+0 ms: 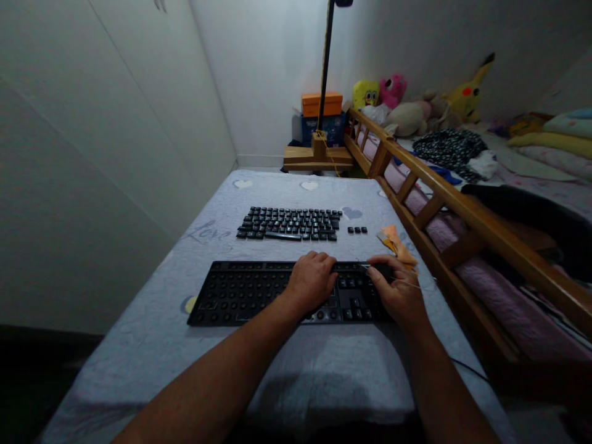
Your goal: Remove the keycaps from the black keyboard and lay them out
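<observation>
A black keyboard [268, 290] lies on the cloth-covered table. Most of its left part is bare of keycaps, while caps still sit on its right part. Over its middle rests my left hand [312, 280], fingers curled together near the top edge; whatever they hold, if anything, is hidden. At the right end, my right hand [400, 287] is closed on a thin wire tool [363, 265] with a dark handle, its tip near the keyboard's upper right keys. Beyond the keyboard, loose black keycaps [291, 222] lie in rows, with 3 small ones [357, 230] apart to their right.
Right of the keycaps lies an orange cloth or wrapper [401, 246] with a yellow-handled item. A wooden bed rail [439, 179] runs along the table's right side, with plush toys behind it. A cable [469, 370] trails at the lower right. Boxes [322, 105] stand at the back wall.
</observation>
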`<action>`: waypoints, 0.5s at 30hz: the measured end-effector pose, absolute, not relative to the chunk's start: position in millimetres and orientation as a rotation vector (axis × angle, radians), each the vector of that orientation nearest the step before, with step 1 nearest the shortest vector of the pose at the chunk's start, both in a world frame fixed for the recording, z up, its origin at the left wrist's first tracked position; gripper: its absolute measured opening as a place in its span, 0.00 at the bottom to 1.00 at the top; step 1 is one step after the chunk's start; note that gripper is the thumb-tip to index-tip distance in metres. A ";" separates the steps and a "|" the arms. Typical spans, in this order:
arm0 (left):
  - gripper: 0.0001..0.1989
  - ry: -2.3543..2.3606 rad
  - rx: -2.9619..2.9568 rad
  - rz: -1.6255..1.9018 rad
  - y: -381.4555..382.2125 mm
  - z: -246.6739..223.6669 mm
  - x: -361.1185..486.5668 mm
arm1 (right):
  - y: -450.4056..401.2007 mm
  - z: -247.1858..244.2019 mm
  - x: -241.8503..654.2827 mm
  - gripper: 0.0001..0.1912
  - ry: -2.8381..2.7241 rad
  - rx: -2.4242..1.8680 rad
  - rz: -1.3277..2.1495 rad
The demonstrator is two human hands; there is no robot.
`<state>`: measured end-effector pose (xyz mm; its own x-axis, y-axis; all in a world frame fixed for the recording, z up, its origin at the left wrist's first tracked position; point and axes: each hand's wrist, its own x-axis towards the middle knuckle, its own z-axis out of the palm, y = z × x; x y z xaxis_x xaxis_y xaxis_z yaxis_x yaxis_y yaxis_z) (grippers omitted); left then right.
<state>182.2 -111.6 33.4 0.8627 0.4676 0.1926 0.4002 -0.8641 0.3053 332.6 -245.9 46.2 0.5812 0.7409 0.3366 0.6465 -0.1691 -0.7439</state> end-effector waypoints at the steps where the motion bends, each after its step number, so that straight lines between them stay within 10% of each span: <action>1: 0.11 0.659 2.783 0.382 -111.5 33.1 182.3 | -245.7 45.9 332.7 0.09 -1.120 -1.886 0.121; 15: 0.11 0.670 2.775 0.379 -111.7 34.6 181.5 | -245.1 46.9 333.2 0.07 -1.133 -1.894 0.165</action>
<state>181.5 -111.7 34.6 0.8595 0.4749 0.1891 0.4068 -0.8595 0.3094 333.2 -245.1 46.9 0.5717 0.7606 0.3077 0.6408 -0.1797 -0.7464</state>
